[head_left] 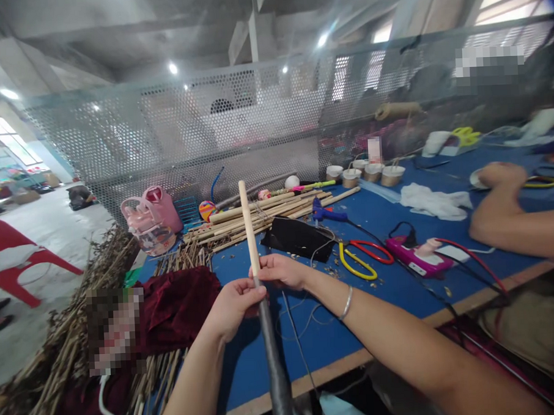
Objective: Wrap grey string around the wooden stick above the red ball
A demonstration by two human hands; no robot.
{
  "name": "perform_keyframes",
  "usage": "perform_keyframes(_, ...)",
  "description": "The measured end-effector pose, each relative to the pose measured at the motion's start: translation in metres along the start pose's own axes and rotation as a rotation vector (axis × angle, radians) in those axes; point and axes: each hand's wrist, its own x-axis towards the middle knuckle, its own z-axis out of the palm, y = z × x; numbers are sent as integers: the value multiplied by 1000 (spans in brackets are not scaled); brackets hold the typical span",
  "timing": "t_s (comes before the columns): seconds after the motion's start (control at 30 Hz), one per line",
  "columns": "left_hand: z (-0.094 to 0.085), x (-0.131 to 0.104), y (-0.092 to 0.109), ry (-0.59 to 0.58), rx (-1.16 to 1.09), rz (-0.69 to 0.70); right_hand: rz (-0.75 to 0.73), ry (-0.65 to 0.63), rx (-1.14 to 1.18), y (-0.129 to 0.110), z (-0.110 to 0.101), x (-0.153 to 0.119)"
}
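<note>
A long stick stands up in front of me, its upper part a bare pale wooden rod (248,227) and its lower part a dark grey wrapped section (275,366). My left hand (239,301) pinches it just below where pale meets dark, thumb across the front. Right above, my right hand (280,271) closes its fingers around the bottom of the pale part. The two hands nearly touch. Under them a thin grey wire (296,335) lies on the blue table (248,380).
Wooden sticks (281,210), black cloth (299,237), a blue glue gun (327,212), scissors (359,259) and a magenta power strip (419,256) lie beyond. Dried stems (70,314) and maroon cloth (180,303) are left. Another person's arm (520,221) rests right.
</note>
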Motion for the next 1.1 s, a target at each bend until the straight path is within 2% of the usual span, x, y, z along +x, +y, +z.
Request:
perform_keyframes(0.07, 0, -2, 3, -90, -32, -47, -9, -34, 21, 0, -1, 0)
perform_keyframes(0.1, 0, -3, 3, -95, -32, -53, -14, -27, 12, 0, -1, 0)
perform_keyframes(0.23, -1, 0, -1, 97, 59, 35, 7, 52, -71, 2, -2, 1)
perform_keyframes(0.3, -2, 2, -2, 122, 58, 40, 26, 40, -53, 1, -3, 1)
perform_keyframes(0.47, -2, 0, 1, -52, -42, -38, 6, -31, 24, -2, -3, -1)
perform_keyframes(0.5, -1, 0, 0, -39, -36, -27, 2, -18, 14, -2, -2, -1)
perform_keyframes(0.63, 2, 2, -4, 138, 67, 70, 3, 42, -33, -2, 1, 1)
perform_keyframes(0.67, 2, 3, -4, 143, 75, 65, 5, 41, -30, -2, 0, 1)
perform_keyframes(0.7, 2, 3, -4, 117, 68, 42, 10, 29, -21, -2, 0, 1)
perform_keyframes(0.8, 0, 1, -1, -54, 4, -55, 18, -33, 2, -2, -3, 0)
perform_keyframes(0.87, -2, 0, 0, -88, -8, -75, 6, -25, -32, -1, -4, 0)
perform_keyframes(1.0, -3, 4, -5, 129, 97, 26, -2, 41, -106, 2, -5, 3)
perform_keyframes(1.03, -4, 5, -6, 160, 111, 36, 2, 42, -104, 2, -5, 3)
perform_keyframes(1.1, -4, 6, -6, 139, 80, 5, 15, 17, -81, 2, -6, 2)
